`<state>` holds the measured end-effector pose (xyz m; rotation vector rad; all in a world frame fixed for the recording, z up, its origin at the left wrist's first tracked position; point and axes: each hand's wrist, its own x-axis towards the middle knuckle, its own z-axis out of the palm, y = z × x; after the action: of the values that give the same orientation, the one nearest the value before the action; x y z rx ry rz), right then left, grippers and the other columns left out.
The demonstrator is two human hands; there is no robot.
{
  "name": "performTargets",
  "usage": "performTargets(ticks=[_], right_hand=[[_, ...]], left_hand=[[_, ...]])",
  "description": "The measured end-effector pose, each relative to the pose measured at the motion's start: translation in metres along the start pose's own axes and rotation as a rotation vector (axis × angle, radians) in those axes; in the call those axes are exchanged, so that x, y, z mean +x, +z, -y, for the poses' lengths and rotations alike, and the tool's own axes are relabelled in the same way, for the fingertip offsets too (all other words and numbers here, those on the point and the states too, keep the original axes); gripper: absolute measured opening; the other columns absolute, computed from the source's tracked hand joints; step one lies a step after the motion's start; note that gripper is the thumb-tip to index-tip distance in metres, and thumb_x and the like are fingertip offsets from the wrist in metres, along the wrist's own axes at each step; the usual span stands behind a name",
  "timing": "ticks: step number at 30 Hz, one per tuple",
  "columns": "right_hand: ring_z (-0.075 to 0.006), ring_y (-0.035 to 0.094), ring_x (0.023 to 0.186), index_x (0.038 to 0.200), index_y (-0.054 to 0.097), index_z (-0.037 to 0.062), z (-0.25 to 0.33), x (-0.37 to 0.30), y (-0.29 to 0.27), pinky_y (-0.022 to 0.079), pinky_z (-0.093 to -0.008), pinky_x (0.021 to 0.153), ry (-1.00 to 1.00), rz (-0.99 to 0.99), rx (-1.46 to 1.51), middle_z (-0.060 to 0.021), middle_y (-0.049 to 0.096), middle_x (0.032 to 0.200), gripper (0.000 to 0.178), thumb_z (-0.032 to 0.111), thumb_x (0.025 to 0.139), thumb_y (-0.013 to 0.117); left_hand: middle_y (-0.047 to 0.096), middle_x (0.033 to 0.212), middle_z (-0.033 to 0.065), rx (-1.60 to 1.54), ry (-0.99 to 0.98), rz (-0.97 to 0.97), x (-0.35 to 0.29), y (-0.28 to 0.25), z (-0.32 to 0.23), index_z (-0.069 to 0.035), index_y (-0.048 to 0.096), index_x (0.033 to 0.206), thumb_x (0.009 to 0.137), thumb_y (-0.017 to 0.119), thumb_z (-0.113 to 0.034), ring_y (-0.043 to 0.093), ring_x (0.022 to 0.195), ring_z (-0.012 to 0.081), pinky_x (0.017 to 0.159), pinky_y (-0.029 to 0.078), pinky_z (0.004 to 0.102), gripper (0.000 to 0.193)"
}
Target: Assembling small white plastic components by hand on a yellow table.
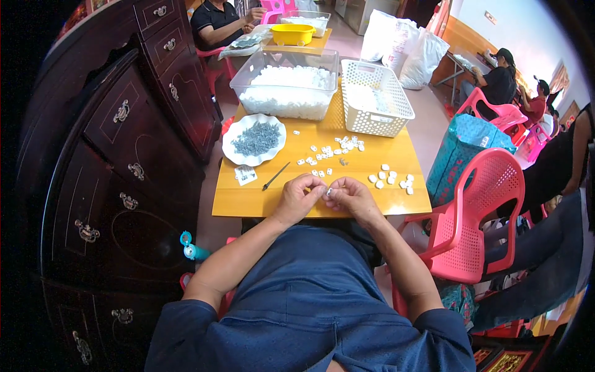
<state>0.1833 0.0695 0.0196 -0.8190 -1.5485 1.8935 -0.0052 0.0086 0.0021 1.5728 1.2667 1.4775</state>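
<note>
"Where your left hand (300,195) and right hand (354,197) meet over the near edge of the table (240,202), what is pinched?"

"One small white piece (328,191), held by both hands together."

"How far along?"

"Probably mid-batch: rounded pieces (380,184) at right may be finished; dark-dotted pieces (313,149) beyond and grey parts (257,139) in the scalloped dish (229,147) at left remain."

"Any writing?"

"Marks on the left-side card (245,175) and far sacks (400,49) are too small to read."

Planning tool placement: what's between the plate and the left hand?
A thin dark tool lies on the table between the plate and the left hand, in the head view.
</note>
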Motion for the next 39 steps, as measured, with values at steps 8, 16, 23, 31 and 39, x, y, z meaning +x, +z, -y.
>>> performTargets(ticks=[8, 16, 23, 31, 39], right_hand=[[-0.0107, 0.065, 0.079, 0.107, 0.059, 0.0006, -0.006, 0.003, 0.0, 0.053, -0.0246, 0.074, -0.026, -0.014, 0.001, -0.0063, 0.07, 0.092, 0.015, 0.013, 0.099, 0.063], [-0.0093, 0.065, 0.08, 0.104, 0.06, 0.0004, -0.01, 0.003, 0.007, 0.052, -0.0225, 0.072, -0.061, -0.06, 0.016, -0.0056, 0.07, 0.092, 0.012, 0.009, 0.098, 0.064], [-0.0087, 0.064, 0.079, 0.103, 0.06, -0.0002, -0.014, 0.004, 0.01, 0.052, -0.0218, 0.071, -0.088, -0.106, -0.008, -0.0052, 0.07, 0.091, 0.011, 0.008, 0.098, 0.064], [-0.0086, 0.064, 0.076, 0.105, 0.06, 0.0013, -0.016, 0.01, -0.004, 0.051, -0.0213, 0.069, -0.113, -0.114, 0.018, -0.0063, 0.071, 0.09, 0.012, 0.01, 0.097, 0.064], [-0.0124, 0.066, 0.076, 0.107, 0.058, -0.0009, -0.011, 0.011, -0.022, 0.052, -0.0253, 0.071, -0.155, -0.203, 0.075, -0.0096, 0.072, 0.091, 0.016, 0.009, 0.095, 0.064]], left_hand=[[0.069, 0.086, 0.0041, 0.004, -0.019, 0.008, -0.001, 0.0, -0.001, 0.0, 0.069, 0.092, 0.092, 0.065, -0.004, 0.064, 0.08, 0.0111, 0.072, 0.051, 0.0263, 0.006], [0.07, 0.083, 0.0038, 0.114, 0.025, -0.022, 0.0, 0.0, 0.004, 0.0, 0.07, 0.092, 0.092, 0.066, -0.007, 0.064, 0.077, 0.0105, 0.069, 0.051, 0.0262, 0.007], [0.071, 0.082, 0.0029, 0.061, -0.054, -0.027, 0.0, 0.004, 0.009, 0.001, 0.069, 0.091, 0.093, 0.066, -0.007, 0.064, 0.073, 0.0073, 0.067, 0.052, 0.0238, 0.008], [0.071, 0.09, 0.0042, -0.036, -0.073, -0.077, 0.007, 0.005, 0.005, 0.001, 0.071, 0.102, 0.093, 0.067, -0.006, 0.064, 0.08, 0.007, 0.073, 0.053, 0.0239, 0.012], [0.072, 0.093, 0.0047, 0.177, -0.06, 0.017, 0.056, -0.008, 0.004, 0.002, 0.071, 0.105, 0.092, 0.065, -0.007, 0.065, 0.082, 0.009, 0.076, 0.053, 0.0257, 0.017]])
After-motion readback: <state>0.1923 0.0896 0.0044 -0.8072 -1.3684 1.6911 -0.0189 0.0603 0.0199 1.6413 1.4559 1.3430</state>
